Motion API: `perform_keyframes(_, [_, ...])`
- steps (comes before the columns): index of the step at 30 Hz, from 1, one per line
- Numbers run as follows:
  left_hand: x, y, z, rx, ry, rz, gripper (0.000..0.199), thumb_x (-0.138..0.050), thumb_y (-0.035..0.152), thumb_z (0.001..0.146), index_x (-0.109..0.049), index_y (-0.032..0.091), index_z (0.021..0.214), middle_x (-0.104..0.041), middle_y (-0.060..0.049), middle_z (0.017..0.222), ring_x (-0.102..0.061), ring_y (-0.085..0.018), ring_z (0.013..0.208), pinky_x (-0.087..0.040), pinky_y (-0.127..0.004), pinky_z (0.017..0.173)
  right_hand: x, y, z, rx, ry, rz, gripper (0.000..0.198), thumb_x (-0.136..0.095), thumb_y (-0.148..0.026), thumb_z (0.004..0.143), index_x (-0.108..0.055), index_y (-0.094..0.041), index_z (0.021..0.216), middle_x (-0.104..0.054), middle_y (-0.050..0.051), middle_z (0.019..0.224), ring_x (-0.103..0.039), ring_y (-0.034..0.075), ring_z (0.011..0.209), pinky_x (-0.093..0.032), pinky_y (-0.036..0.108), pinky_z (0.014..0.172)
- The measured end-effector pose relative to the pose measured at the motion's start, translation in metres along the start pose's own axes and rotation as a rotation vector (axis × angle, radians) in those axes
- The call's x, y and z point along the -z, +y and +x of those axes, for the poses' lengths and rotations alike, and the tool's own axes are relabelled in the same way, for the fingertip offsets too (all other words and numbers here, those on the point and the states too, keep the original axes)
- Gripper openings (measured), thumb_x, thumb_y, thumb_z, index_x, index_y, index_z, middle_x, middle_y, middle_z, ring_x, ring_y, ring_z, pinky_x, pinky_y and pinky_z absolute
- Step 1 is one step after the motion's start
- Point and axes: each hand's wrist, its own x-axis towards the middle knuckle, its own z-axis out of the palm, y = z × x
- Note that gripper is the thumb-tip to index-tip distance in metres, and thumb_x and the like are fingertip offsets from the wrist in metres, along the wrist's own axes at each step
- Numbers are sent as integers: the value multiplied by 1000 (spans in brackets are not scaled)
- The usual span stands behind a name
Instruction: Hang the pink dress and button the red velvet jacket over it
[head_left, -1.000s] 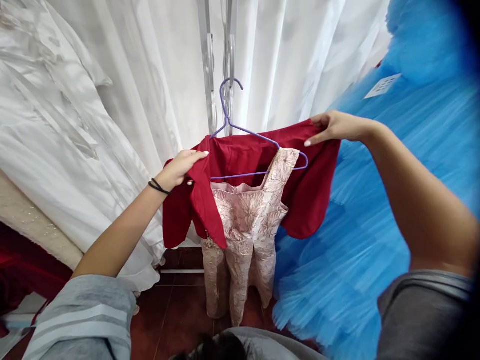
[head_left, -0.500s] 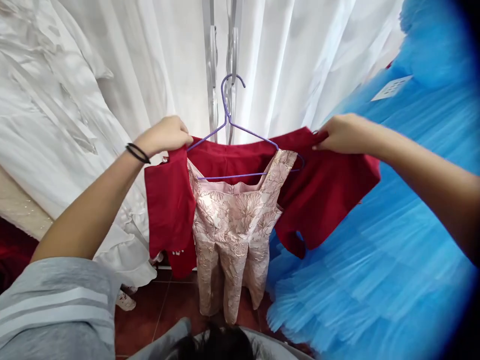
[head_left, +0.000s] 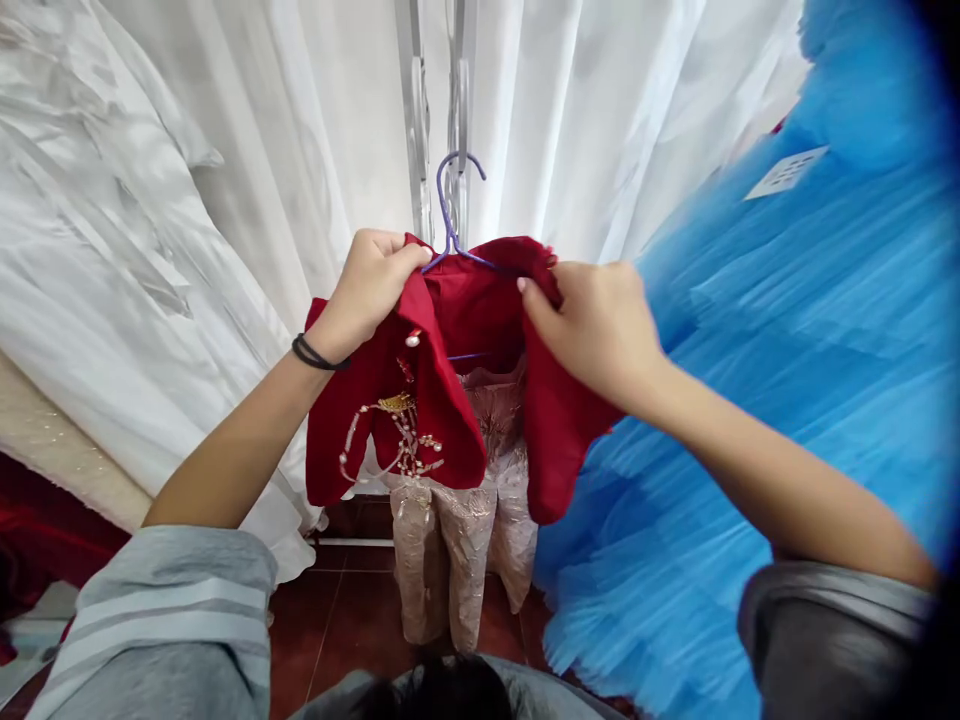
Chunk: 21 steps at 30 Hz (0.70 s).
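Observation:
A short red jacket (head_left: 450, 440) with pearl and gold trim on its left front is draped over a purple hanger (head_left: 444, 205). My left hand (head_left: 373, 285) pinches the jacket's left shoulder edge beside the hanger's neck. On the other side, my right hand (head_left: 600, 325) grips the right front edge near the collar, thumb toward me. Beneath the jacket hangs a pale pink brocade dress (head_left: 465, 530); its straps and upper bodice are mostly covered. The hanger's hook is at a grey metal rack (head_left: 459, 100).
White garments (head_left: 150, 250) hang on the left, with white curtain (head_left: 592, 130) behind. A full blue tulle dress (head_left: 750, 400) bearing a white tag (head_left: 787, 172) fills the right side. Dark red floor tiles (head_left: 352, 620) show below.
Both hands have come inward toward the hanger's neck, bringing the red jacket round over the pink dress's shoulders. The jacket's fronts now hang over the bodice, and the beaded trim shows.

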Motion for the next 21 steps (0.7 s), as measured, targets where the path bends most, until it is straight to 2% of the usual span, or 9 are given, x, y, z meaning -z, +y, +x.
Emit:
perform_keyframes(1, [-4,-3,3,23,-46,33,32,-49,20,80,-40,19,49,-39,3,40,-44,-8,39,-32,-19,41,-7,-10,-1,21,-10,18,43,-29,-32,99,-65,-8,103,-70,21,90,-68,30,86,-48,35,68])
perform_keyframes(4, [-15,-20,6,152,-320,262,31,-50,17,77,-44,19,47,-49,0,39,-51,-12,39,-39,-21,42,-37,-32,-6,207,-242,70,31,-37,-14,91,-67,-10,99,-71,18,88,-70,28,82,-49,33,66])
perform_keyframes(6, [-11,-26,6,192,-371,344,30,-51,17,76,-44,18,47,-52,-1,40,-53,-12,39,-40,-21,44,-46,-32,-2,265,-304,82,29,-40,-12,89,-67,-10,98,-71,18,91,-70,29,84,-50,33,66])
perform_keyframes(8, [3,-22,9,197,-289,320,29,-51,18,76,-44,18,47,-49,0,39,-49,-10,38,-38,-21,44,-37,-20,12,170,-193,80,30,-39,-18,93,-65,-8,104,-69,21,97,-69,31,90,-51,37,69])
perform_keyframes(11, [32,-9,22,161,-61,221,29,-50,21,76,-40,19,48,-40,2,37,-41,-8,39,-30,-22,44,-5,5,46,-47,121,160,32,-39,-23,94,-59,-9,116,-66,21,108,-65,32,101,-50,42,79])
perform_keyframes(13, [44,-6,33,199,9,209,28,-52,20,73,-38,20,49,-37,2,37,-39,-9,40,-28,-24,45,8,15,66,-133,264,246,31,-40,-21,93,-59,-11,116,-65,19,112,-62,31,104,-48,43,84])
perform_keyframes(16, [50,-8,44,338,-183,279,26,-58,20,68,-39,20,50,-38,1,39,-39,-10,43,-29,-28,48,8,15,79,-96,135,304,25,-44,-18,91,-63,-10,105,-66,19,106,-63,31,100,-48,43,85])
perform_keyframes(18, [53,-8,46,336,-238,317,25,-60,21,66,-40,20,51,-37,1,40,-40,-11,46,-30,-29,51,7,11,79,-59,52,303,23,-46,-17,89,-65,-10,101,-67,19,102,-63,30,97,-48,44,85])
perform_keyframes(21, [61,-5,50,208,-96,347,23,-58,25,70,-40,20,55,-35,2,43,-39,-10,50,-31,-28,53,13,11,80,-108,273,295,29,-43,-17,91,-64,-11,109,-66,18,109,-62,28,100,-48,43,87])
